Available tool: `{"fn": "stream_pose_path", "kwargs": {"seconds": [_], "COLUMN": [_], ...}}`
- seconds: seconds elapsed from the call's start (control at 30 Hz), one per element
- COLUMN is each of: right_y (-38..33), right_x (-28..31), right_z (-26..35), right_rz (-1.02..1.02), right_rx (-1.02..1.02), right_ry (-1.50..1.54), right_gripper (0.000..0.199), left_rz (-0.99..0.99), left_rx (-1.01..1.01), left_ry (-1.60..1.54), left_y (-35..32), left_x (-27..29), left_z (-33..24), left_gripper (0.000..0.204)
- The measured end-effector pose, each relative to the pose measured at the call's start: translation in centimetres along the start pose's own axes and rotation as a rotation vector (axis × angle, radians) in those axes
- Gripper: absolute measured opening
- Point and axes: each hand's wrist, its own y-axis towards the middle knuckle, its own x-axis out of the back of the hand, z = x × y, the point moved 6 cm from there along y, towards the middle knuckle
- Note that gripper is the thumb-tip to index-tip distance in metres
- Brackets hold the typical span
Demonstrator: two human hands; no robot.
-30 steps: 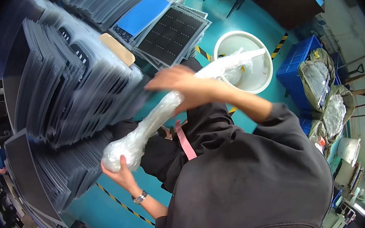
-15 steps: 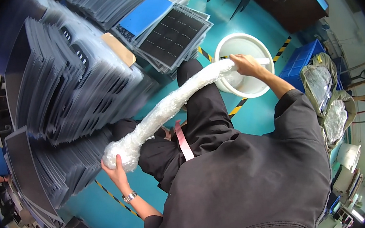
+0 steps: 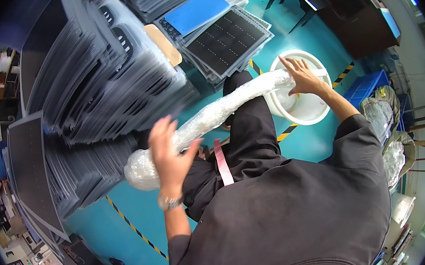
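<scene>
1. Head view: a person in a dark top is looking down over their own body at a long roll of clear plastic wrap (image 3: 211,117), which is lying slantwise across their lap, its thick bunched end low on the left and its thinner end rising to the right.
2. The left hand (image 3: 169,150) is hovering over the lower part of the roll, blurred, with the fingers spread apart and the palm facing down; whether it is actually touching the wrap cannot be told. A wristwatch (image 3: 169,202) is sitting on that wrist.
3. The right hand (image 3: 304,77) is resting on the upper end of the roll with fingers fanned open, pressing on it rather than closing around it, right above a white bucket (image 3: 319,113).
4. The bucket is standing on the teal floor (image 3: 317,142), just beside the person's right knee, and the roll's tip is reaching over its rim.
5. A pink strap (image 3: 222,161) is hanging down the front of the dark clothing, just under the roll.
6. To the left, tall stacks of grey trays (image 3: 99,87) are leaning close to the roll's thick end; further up, black gridded trays (image 3: 228,40) and a blue sheet (image 3: 194,11) are lying on lower piles.
7. At the right edge, a blue crate (image 3: 368,90) is sitting near bags of clear plastic (image 3: 379,115).
</scene>
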Motion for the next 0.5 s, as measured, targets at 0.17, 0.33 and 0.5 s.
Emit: {"fn": "stream_pose_path", "kwargs": {"seconds": [0.17,0.33,0.5], "right_y": [2.5,4.0,3.3], "right_x": [3.2,-1.0,-0.1], "right_z": [11.3,11.7,12.3], "right_rz": [-0.157,-0.126,-0.156], "right_rx": [0.303,0.221,0.377], "right_ry": [0.064,-0.126,-0.079], "right_gripper": [0.135,0.081,0.047], "left_rz": [0.376,0.655,0.987], "left_rx": [-0.16,-0.147,-0.054], "left_ry": [0.132,0.27,-0.153], "left_y": [5.1,7.7,9.0], "left_x": [-13.7,-20.4,-24.9], "left_z": [-2.6,-5.8,-4.4], "left_gripper": [0.115,0.12,0.106]}}
